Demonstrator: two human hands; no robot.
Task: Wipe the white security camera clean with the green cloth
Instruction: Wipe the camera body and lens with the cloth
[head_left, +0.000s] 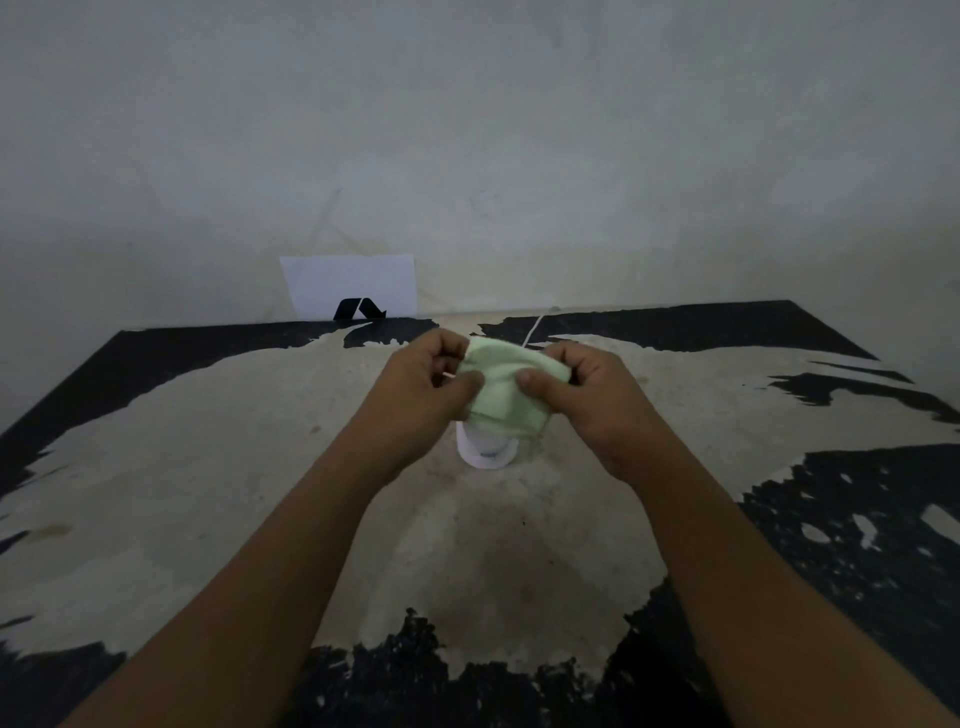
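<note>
Risk: the camera (487, 451) stands on a narrow base and shows only at its lower part, so a hard sideways rub could tip it; its cord (533, 330) runs back toward the wall, and a snag on it could drag the unit along the table (218, 467)
Second risk: the cloth (501, 387) is bunched in folds; a loose corner could slip from the pinch and leave part of the shell unwiped
Left hand: the left hand (415, 395) reaches in from the lower left, fingers curled, thumb pressed on the cloth's left edge; closed on the fabric, and whether it also steadies the camera beneath I cannot tell
Right hand: the right hand (587, 400) mirrors it from the lower right, thumb on the front of the cloth, fingers wrapped behind; closed on the fabric
Cloth: draped over the top of the camera, held between both hands
Camera: at mid-table, under the cloth, only its white base clear
Background: a sheet of paper (349, 285) leans on the wall, well apart
</note>
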